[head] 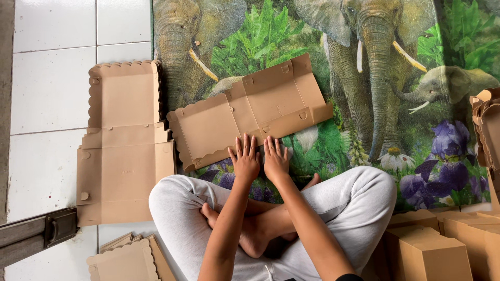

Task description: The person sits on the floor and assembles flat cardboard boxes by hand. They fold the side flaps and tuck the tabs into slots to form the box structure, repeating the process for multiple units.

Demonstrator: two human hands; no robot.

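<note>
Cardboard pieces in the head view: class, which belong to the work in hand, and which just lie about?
In hand:
flat box blank, pressed under left hand and right hand

Lying about:
stacked blanks on the tiled floor
folded boxes
elephant mat

White tiled floor [52,88], part covered by elephant-print mat [364,78]. On the mat: flat unfolded cardboard box blank [250,112]. On the tiles: stacked flat blanks [122,151], more blanks [127,257]. Folded cardboard boxes [432,250] at right.
</note>
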